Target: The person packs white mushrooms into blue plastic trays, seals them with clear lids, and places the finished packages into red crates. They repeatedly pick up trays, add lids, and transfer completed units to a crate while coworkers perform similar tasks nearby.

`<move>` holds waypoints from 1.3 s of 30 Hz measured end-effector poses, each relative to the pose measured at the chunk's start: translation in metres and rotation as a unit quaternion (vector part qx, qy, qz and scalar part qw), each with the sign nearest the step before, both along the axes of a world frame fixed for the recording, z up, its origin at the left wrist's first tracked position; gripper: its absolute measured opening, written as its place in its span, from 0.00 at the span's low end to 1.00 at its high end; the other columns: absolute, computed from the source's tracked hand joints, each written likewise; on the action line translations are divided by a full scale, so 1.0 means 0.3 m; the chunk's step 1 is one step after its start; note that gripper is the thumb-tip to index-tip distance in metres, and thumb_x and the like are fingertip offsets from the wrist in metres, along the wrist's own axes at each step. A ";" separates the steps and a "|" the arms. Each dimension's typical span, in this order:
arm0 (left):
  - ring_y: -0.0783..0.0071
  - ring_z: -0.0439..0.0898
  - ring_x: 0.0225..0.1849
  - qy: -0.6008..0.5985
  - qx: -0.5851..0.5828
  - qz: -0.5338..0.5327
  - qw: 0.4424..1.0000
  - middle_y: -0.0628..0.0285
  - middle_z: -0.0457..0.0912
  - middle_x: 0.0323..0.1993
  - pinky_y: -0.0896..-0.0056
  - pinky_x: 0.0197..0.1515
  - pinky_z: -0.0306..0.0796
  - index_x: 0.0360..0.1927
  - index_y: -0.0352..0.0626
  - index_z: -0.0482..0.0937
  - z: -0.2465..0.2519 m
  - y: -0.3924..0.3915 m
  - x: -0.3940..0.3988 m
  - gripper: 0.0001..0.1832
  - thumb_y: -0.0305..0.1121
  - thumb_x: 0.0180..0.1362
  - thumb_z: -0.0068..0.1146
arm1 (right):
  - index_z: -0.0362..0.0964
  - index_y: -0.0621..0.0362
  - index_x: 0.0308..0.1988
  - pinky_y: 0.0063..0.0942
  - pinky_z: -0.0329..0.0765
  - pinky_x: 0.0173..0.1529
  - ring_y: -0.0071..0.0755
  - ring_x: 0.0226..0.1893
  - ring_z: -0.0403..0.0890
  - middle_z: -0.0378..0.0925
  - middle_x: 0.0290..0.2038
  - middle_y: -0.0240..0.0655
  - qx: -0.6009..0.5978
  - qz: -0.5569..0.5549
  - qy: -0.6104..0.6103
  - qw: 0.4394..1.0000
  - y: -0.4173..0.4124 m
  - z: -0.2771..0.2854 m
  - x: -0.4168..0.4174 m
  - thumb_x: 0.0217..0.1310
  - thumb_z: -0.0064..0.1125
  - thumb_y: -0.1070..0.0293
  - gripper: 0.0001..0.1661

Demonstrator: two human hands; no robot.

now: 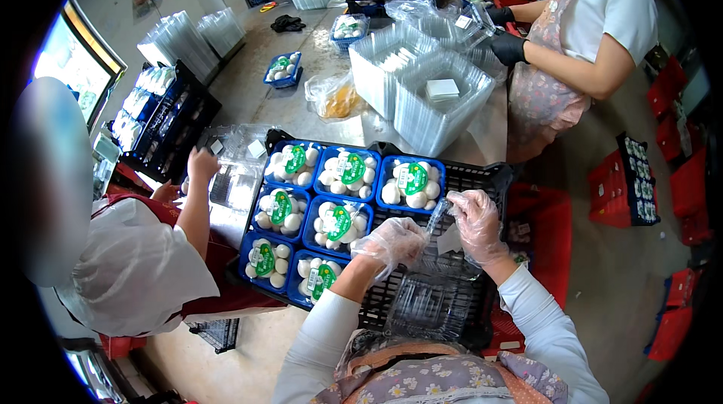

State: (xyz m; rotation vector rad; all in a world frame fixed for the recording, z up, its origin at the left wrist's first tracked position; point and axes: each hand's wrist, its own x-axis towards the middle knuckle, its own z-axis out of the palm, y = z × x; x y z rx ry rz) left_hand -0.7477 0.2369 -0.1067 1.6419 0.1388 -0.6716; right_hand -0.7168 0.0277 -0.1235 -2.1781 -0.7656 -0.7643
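Note:
My left hand [395,243], in a thin clear plastic glove, pinches the near edge of a clear plastic clamshell container [449,254]. My right hand [477,223], gloved alike, grips its raised edge from the other side. A white absorbent pad [450,239] shows between the hands, inside the container. Below them a second clear clamshell part [432,302] lies on the black crate; whether it joins the held one I cannot tell. Left of my hands, the black plastic crate [387,313] holds several blue punnets of white mushrooms [338,223] with green labels.
Stacked clear containers [446,104] stand on the metal table [237,93] beyond the crate. A co-worker [141,263] works at the left, another in black gloves [587,37] at the far right. A red crate [542,234] sits right of my right arm.

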 end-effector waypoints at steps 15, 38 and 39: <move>0.49 0.78 0.32 -0.555 0.265 0.076 0.785 0.52 0.80 0.30 0.49 0.37 0.70 0.29 0.43 0.83 -0.036 -0.074 -0.145 0.06 0.31 0.59 0.58 | 0.74 0.57 0.42 0.38 0.79 0.40 0.47 0.35 0.82 0.81 0.34 0.40 -0.018 0.076 0.067 0.995 -0.064 0.070 0.047 0.56 0.63 0.79 0.13; 0.47 0.75 0.18 -0.377 0.362 0.067 0.850 0.45 0.76 0.16 0.52 0.24 0.69 0.21 0.38 0.83 -0.189 -0.068 -0.223 0.23 0.44 0.66 0.53 | 0.76 0.59 0.39 0.32 0.78 0.30 0.38 0.27 0.81 0.78 0.37 0.37 -0.288 -0.033 -0.048 0.956 -0.149 0.047 -0.201 0.54 0.63 0.73 0.10; 0.47 0.77 0.20 -0.367 0.359 0.060 0.856 0.46 0.78 0.18 0.51 0.25 0.70 0.21 0.39 0.83 -0.200 -0.069 -0.230 0.25 0.46 0.67 0.51 | 0.76 0.59 0.38 0.33 0.78 0.30 0.38 0.27 0.81 0.78 0.36 0.39 -0.308 -0.054 -0.044 0.949 -0.148 0.026 -0.193 0.54 0.62 0.73 0.09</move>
